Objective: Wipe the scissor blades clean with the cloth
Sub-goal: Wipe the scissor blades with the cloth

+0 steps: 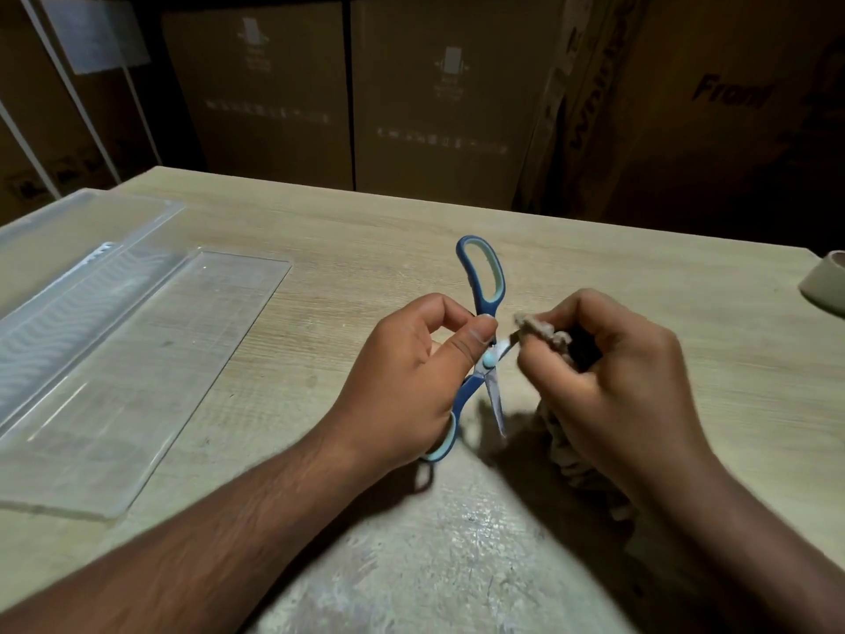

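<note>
Blue scissors with pale green handle linings are held open above the wooden table. My left hand grips them near the pivot, thumb and fingers pinching the shank; one handle points away, the other sticks out below my palm. One bare blade points down toward me. My right hand grips a bunched beige cloth and presses it around the other blade, which is mostly hidden in the cloth. More cloth hangs below that hand.
A clear plastic tray and its flat lid lie on the table's left side. A pale round object sits at the right edge. Cardboard boxes stand behind the table.
</note>
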A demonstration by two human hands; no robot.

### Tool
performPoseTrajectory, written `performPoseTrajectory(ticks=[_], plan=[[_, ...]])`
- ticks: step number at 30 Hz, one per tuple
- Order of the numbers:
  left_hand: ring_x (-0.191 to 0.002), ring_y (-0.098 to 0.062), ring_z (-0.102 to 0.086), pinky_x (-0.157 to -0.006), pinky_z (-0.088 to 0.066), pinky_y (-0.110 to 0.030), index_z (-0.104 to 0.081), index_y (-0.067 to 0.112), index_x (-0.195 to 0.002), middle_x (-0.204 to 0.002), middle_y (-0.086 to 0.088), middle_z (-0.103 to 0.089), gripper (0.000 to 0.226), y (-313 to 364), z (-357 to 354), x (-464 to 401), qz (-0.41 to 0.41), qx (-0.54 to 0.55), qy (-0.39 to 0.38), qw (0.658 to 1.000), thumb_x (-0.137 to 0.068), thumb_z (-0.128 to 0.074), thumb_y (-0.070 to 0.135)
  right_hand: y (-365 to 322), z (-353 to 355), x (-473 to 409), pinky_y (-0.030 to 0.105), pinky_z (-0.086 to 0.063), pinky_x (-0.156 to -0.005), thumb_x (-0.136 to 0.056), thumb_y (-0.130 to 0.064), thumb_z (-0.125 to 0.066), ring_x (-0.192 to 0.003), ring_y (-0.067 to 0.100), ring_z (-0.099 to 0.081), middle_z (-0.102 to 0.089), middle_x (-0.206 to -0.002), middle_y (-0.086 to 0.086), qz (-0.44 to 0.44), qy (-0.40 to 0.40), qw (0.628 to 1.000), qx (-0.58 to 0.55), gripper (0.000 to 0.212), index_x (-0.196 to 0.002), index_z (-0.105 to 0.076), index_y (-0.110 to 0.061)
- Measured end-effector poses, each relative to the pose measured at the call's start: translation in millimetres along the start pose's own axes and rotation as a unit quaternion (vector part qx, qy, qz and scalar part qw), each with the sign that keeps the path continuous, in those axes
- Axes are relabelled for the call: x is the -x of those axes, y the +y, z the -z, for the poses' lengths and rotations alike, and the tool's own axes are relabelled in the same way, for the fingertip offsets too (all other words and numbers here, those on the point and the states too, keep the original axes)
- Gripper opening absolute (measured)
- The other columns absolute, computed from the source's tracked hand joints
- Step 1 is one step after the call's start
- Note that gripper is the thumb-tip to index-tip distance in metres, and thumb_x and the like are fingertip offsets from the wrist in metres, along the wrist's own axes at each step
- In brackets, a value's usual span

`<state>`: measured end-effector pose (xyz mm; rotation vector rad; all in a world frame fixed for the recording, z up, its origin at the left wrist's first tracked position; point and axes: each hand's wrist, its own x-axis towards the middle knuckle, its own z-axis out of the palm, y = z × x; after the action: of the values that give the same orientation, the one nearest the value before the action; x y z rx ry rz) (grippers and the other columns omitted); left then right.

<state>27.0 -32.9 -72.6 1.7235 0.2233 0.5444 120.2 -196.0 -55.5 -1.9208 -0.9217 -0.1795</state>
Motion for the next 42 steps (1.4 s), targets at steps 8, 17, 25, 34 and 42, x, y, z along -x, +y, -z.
performPoseTrajectory(ticks=[8,17,25,34,42], plan=[[-0.056,-0.051,-0.054,-0.056,-0.046,-0.057,-0.069,0.015,-0.094,-0.08,-0.031,-0.072,0.023,4.5,0.0,0.9,0.004,0.021,0.012,1.0,-0.103,-0.064,0.036,-9.7,-6.5,4.0,0.038,-0.046,-0.05,-0.091,-0.019,-0.077,-0.054,0.019,-0.057,-0.069,-0.07,0.0,0.033,-0.012,0.999,-0.036,0.012,-0.083,-0.07,-0.026],[-0.047,-0.016,-0.029,-0.048,-0.027,-0.028,-0.068,0.02,-0.088,-0.05,0.007,-0.051,0.024,1.9,-5.0,-2.1,0.024,0.022,0.02,0.999,-0.107,-0.058,0.032,-7.2,23.1,-6.7,0.027,-0.052,-0.059,-0.096,-0.018,-0.074,-0.065,0.012,-0.062,-0.071,-0.078,0.002,0.026,0.141,0.98,-0.134,0.02,-0.087,-0.065,-0.033],[-0.055,-0.035,-0.054,-0.058,-0.045,-0.045,-0.069,0.027,-0.099,-0.08,-0.03,-0.07,0.025,3.9,-3.5,-0.9,-0.004,0.023,-0.009,1.0,-0.1,-0.057,0.049,-9.7,3.6,4.0,0.021,-0.045,-0.053,-0.091,-0.021,-0.073,-0.063,0.012,-0.064,-0.071,-0.077,-0.012,0.121,-0.015,0.992,0.038,0.006,-0.094,-0.071,-0.026],[-0.078,-0.065,-0.061,-0.073,-0.052,-0.077,-0.069,0.03,-0.103,-0.097,-0.036,-0.069,0.024,5.6,-2.1,0.6,-0.013,0.052,-0.02,0.998,-0.097,-0.06,0.051,-6.5,0.8,7.7,0.036,-0.046,-0.05,-0.097,-0.022,-0.072,-0.057,0.017,-0.062,-0.072,-0.078,-0.004,0.122,0.014,0.992,-0.008,0.007,-0.092,-0.068,-0.022],[-0.085,-0.047,-0.07,-0.079,-0.055,-0.059,-0.07,0.024,-0.102,-0.095,-0.008,-0.079,0.016,6.6,-2.1,1.5,-0.009,0.021,-0.019,1.0,-0.104,-0.061,0.037,6.5,7.4,1.6,0.039,-0.044,-0.05,-0.096,-0.013,-0.074,-0.056,0.023,-0.059,-0.069,-0.072,0.001,0.075,0.037,0.996,0.018,0.014,-0.092,-0.067,-0.024]])
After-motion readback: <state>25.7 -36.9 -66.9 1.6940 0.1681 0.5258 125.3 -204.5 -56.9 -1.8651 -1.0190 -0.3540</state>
